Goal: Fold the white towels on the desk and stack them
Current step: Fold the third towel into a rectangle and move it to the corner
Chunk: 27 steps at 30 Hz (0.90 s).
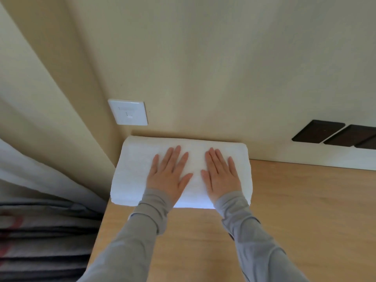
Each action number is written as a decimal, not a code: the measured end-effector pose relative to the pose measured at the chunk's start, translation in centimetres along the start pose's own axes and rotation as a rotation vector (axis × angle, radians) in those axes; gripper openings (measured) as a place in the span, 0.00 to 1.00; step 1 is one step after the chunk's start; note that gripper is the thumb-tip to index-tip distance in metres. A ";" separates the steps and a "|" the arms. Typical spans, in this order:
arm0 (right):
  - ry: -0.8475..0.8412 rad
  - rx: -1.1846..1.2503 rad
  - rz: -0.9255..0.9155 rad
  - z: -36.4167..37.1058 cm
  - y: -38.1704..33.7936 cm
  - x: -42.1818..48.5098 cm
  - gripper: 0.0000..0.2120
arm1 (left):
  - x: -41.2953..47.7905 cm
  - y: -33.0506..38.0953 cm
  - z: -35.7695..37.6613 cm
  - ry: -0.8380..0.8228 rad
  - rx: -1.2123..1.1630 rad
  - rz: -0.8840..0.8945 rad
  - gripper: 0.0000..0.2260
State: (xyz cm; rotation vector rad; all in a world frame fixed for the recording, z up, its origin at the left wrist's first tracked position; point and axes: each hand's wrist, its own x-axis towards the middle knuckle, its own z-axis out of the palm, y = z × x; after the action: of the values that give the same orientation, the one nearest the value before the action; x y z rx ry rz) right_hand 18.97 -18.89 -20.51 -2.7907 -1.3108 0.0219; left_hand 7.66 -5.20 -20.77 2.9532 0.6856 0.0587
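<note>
Towel stack (134, 176) lies long-axis along the wall (203, 68); I see left hand (168, 174) and right hand (220, 176) pressing flat, fingers straight, gripping nothing.

Left hand (169, 175), right hand (220, 176) flat

You are seeing the towel (134, 171) as soft, fuzzy white cloth and the desk (305, 210) under it as smooth, matt pale wood. Your sleeves (130, 241) are showing fine grey knit; the wall plate (128, 112) is gleaming like glossy white plastic.
</note>
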 end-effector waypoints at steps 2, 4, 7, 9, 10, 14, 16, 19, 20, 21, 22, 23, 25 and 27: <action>0.011 -0.032 0.024 -0.1 2.1 -0.9 0.28 | -0.6 -3.0 0.1 0.013 -0.006 -0.048 0.29; 0.008 -0.051 0.052 -0.4 3.8 -1.6 0.28 | -1.3 -5.9 -0.1 -0.002 -0.012 -0.125 0.29; -0.030 0.000 0.074 -0.8 4.4 -1.9 0.27 | -1.8 -7.6 -0.7 -0.067 -0.033 -0.179 0.29; -0.034 0.053 0.081 -1.4 4.1 -1.9 0.26 | -1.6 -7.3 -1.1 -0.083 -0.055 -0.185 0.28; -0.032 0.081 0.080 -1.8 3.8 -2.0 0.25 | -1.4 -6.9 -1.4 -0.080 -0.066 -0.189 0.27; -0.019 0.164 0.057 -3.7 3.2 -2.8 0.24 | -0.6 -4.5 -3.3 -0.049 -0.136 -0.203 0.24; -0.014 0.158 0.047 -4.8 3.2 -3.5 0.24 | -0.5 -2.9 -4.2 -0.026 -0.137 -0.174 0.23; 0.001 0.146 0.042 -6.6 3.9 -4.8 0.24 | -0.6 -0.1 -5.6 -0.018 -0.099 -0.116 0.23; 0.010 0.141 0.044 -7.3 4.4 -5.3 0.24 | -0.7 0.9 -6.0 -0.020 -0.082 -0.097 0.24; 0.018 0.132 0.047 -8.0 5.0 -6.0 0.24 | -0.9 2.0 -6.4 -0.025 -0.070 -0.081 0.24; 0.024 0.124 0.054 -8.6 5.7 -6.7 0.24 | -1.2 3.1 -6.8 -0.031 -0.064 -0.071 0.24; 0.029 0.125 0.071 -9.1 6.6 -7.5 0.24 | -1.5 4.3 -7.1 -0.035 -0.062 -0.060 0.24; 0.039 0.134 0.123 -10.1 8.8 -9.4 0.24 | -2.1 7.2 -7.6 -0.037 -0.047 -0.031 0.24; 0.052 0.130 0.157 -11.0 11.5 -11.4 0.24 | -2.5 10.8 -8.1 -0.037 -0.035 0.002 0.24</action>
State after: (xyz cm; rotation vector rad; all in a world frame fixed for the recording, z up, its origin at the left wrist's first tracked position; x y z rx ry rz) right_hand 20.95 -35.51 -10.30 -2.7557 -1.0376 0.0397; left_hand 9.64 -15.15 -11.48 2.9134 0.6696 0.0155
